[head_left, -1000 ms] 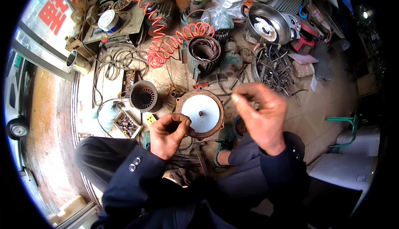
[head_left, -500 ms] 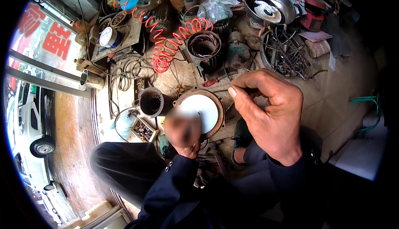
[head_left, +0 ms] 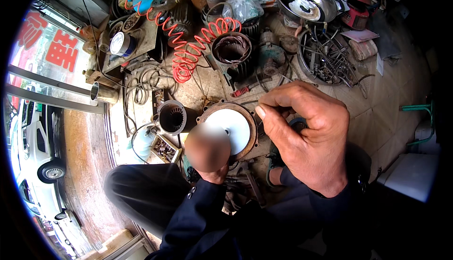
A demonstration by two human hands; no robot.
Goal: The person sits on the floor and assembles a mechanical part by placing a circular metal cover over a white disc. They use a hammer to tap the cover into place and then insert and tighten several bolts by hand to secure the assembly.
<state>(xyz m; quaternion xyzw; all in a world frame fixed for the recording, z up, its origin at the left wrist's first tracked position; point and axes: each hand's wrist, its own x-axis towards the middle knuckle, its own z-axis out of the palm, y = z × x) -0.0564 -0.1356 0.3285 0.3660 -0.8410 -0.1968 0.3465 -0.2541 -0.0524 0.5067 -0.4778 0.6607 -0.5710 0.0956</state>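
A smooth white disc lies inside a rusty round metal flange on the floor in front of me. My left hand is over the near left part of the disc. Blur hides its fingers, so its grip and anything in it cannot be made out. Raised to the right of the flange is my right hand, thumb and forefinger pinched together. Whatever may be between those fingertips is too small or hidden to name. Left of the flange stands a hollow motor stator.
Hardware fills an open box by my left knee. Beyond the flange are a larger motor housing with windings, a coiled red air hose and a red-handled tool. A round tray of metal parts and a steel pan sit at far right.
My right hand has shifted slightly right and down in the view, still pinched. The left hand stays over the disc. The whole view has tilted a little.
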